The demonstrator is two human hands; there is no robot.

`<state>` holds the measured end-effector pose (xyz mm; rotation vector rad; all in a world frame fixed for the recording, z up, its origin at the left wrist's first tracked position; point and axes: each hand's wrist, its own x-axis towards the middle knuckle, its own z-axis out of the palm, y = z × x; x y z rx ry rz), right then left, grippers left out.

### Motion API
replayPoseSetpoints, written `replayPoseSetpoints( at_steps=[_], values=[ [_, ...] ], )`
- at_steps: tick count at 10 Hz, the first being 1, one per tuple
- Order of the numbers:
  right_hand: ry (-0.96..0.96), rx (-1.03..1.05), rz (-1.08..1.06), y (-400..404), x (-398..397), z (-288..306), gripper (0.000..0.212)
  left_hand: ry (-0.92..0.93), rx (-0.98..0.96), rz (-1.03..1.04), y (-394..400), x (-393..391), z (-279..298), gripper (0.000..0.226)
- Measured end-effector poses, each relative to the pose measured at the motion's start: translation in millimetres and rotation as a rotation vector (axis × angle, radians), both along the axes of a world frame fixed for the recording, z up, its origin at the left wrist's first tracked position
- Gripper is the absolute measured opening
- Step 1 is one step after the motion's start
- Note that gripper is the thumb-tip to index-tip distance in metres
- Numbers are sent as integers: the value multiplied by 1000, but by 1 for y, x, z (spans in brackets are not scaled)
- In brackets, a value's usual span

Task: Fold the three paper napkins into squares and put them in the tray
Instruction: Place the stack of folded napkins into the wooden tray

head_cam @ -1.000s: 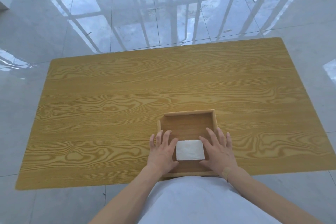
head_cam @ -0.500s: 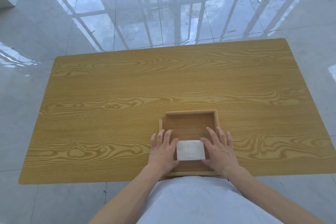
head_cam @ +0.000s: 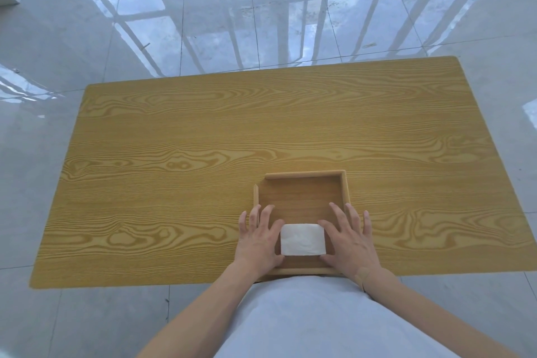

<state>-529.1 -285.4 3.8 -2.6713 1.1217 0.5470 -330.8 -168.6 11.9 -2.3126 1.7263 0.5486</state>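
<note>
**Napkin stack sits between your two hands, in the near half of the tray**

The folded napkin stack [head_cam: 302,239] lies flat on the tray floor, toward the 6 o'clock wall, with its slightly longer side running 9 to 3 o'clock. It reads as one white pad; you cannot tell from here how many napkins are in it.

Your left hand [head_cam: 259,237] lies at its 9 o'clock edge and your right hand [head_cam: 347,237] at its 3 o'clock edge, each touching or just beside the paper. Both hands are spread flat, fingers apart and pointing toward 12 o'clock, gripping nothing. They are equally near the stack, so either could act.

The tray [head_cam: 302,174] has bare floor from the stack out to its 12 o'clock wall. Its 9 o'clock wall passes under your left fingers, and your outer right fingers reach past the 3 o'clock wall.

Beyond the tray the surface [head_cam: 203,139] shows no loose napkin, so the task looks close to finished. Judging by that, what remains is to lift both hands straight up without dragging the paper.
</note>
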Motion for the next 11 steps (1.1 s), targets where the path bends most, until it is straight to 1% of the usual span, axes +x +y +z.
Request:
replayPoseSetpoints(
  at_steps=[5, 7, 8, 9, 10, 11],
  values=[
    [17, -3, -5, 0, -2, -2, 81, -12, -7, -2, 2, 0, -3, 76],
    [-12, 15, -23, 2, -3, -2, 88, -6, -7, 0, 3, 0, -5, 86],
    [-74, 85, -53, -4, -8, 1, 94, 41, -9, 10, 5, 3, -4, 94],
    [-128, 156, -79, -6, -11, 13, 84, 126, -36, 41, 6, 8, 5, 86],
    [-244, 249, -74, -22, -15, 46, 62, 299, -92, 75, 5, 18, 34, 70],
    [-275, 299, -32, -41, -17, 82, 56, 391, -166, 67, 1, 33, 62, 59]
  ],
)
